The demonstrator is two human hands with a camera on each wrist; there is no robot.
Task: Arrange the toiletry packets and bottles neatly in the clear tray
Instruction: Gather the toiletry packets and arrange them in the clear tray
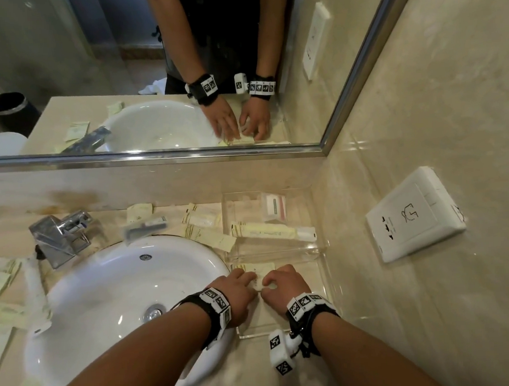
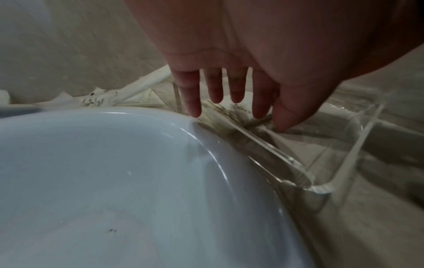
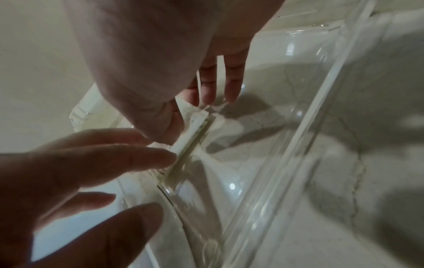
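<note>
In the near compartment of the tray (image 1: 324, 245), a packet (image 1: 258, 270) is pinched by the right grip (image 1: 284, 282) and pressed by the spread, straight fingers of the left grip (image 1: 237, 291). Pushed unevenly, it could be skewed or crumpled. Its long axis appears laid across the tray, one end toward the sink (image 1: 105, 289).

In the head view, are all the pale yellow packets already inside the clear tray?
No, several packets lie on the counter outside the clear tray, behind the sink and to its left.
</note>
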